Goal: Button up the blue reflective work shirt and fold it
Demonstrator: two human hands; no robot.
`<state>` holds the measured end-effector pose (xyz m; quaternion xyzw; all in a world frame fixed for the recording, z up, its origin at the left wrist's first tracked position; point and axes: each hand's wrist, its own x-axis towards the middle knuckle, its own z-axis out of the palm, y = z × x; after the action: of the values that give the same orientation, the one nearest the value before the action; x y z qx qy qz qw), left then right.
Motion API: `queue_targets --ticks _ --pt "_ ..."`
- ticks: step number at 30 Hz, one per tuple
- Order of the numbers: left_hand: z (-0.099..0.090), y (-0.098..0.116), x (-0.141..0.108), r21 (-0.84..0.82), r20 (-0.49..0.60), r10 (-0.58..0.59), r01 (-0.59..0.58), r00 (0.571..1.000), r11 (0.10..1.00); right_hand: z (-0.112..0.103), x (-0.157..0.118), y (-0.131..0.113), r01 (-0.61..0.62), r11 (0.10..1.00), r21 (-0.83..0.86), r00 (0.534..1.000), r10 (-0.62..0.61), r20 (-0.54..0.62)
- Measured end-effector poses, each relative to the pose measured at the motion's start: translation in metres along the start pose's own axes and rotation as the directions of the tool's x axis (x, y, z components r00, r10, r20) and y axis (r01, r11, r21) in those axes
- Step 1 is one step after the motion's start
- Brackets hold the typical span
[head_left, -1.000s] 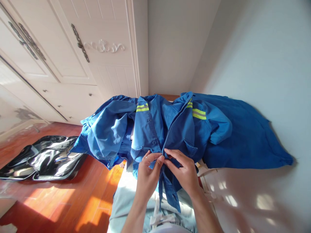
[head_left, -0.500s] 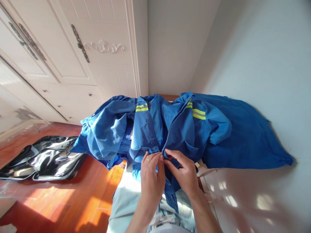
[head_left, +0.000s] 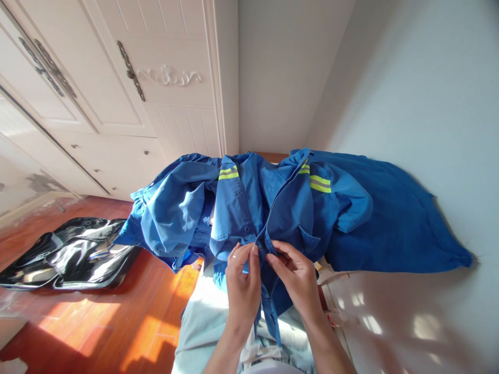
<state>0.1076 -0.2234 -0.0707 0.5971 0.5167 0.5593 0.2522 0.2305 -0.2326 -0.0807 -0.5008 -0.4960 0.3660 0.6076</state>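
A blue work jacket (head_left: 292,202) with yellow-and-grey reflective strips lies spread out before me, its front partly open and several buttons showing on the left-hand panel. My left hand (head_left: 244,278) pinches the edge of that panel near the lower front; a ring is on one finger. Just to its right, my right hand (head_left: 296,275) grips the edge of the other front panel between thumb and fingers. The two hands are a little apart, and a strip of the front edge hangs down between them over my lap.
More blue fabric (head_left: 397,218) extends right to the wall (head_left: 429,104). A white wardrobe (head_left: 175,119) stands at the back left. On the red wooden floor (head_left: 148,311) lies an open black suitcase (head_left: 78,254) with things in it. Light trousers (head_left: 202,322) cover my legs.
My hands have moved slightly apart, and the right-hand front edge has shifted right with my right hand. The hanging strip has swung a little.
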Motion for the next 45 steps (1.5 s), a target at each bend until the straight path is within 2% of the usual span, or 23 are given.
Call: queue_targets --ticks 3,7,13,21,27,30,34,40,45 --pt "0.000 0.001 0.000 -0.016 -0.003 0.008 -0.008 1.000 1.000 0.000 0.000 -0.004 0.027 1.000 -0.012 0.998 -0.027 0.049" --pt "-0.001 0.002 0.000 -0.028 0.007 0.009 -0.009 1.000 1.000 0.001 0.002 -0.010 0.091 0.980 -0.177 0.990 -0.070 0.122" --pt "0.004 -0.001 -0.004 -0.027 -0.028 0.000 -0.001 1.000 1.000 0.003 0.002 -0.017 0.120 0.942 -0.312 0.988 -0.083 0.130" --pt "0.009 -0.001 -0.008 0.007 -0.049 0.057 -0.056 0.997 0.998 0.006 0.005 -0.018 0.202 0.848 -0.490 0.979 -0.167 0.115" --pt "0.009 -0.006 -0.008 0.037 -0.047 0.128 -0.127 0.991 0.991 0.004 0.004 -0.012 0.295 0.746 -0.597 0.956 -0.236 0.176" --pt "0.008 -0.005 -0.006 0.059 -0.032 0.160 -0.158 0.987 0.986 0.004 0.003 -0.012 0.313 0.749 -0.584 0.950 -0.255 0.182" --pt "0.004 -0.001 -0.004 0.063 -0.016 0.179 -0.178 0.984 0.982 0.003 0.004 -0.013 0.270 0.796 -0.542 0.963 -0.218 0.160" --pt "-0.006 0.001 0.000 0.067 0.054 0.115 -0.118 0.992 0.991 0.002 0.005 -0.014 0.199 0.841 -0.503 0.979 -0.146 0.142" --pt "-0.013 -0.004 0.004 0.055 0.122 0.127 -0.135 0.984 0.989 0.002 0.005 -0.014 0.191 0.855 -0.482 0.980 -0.137 0.146"
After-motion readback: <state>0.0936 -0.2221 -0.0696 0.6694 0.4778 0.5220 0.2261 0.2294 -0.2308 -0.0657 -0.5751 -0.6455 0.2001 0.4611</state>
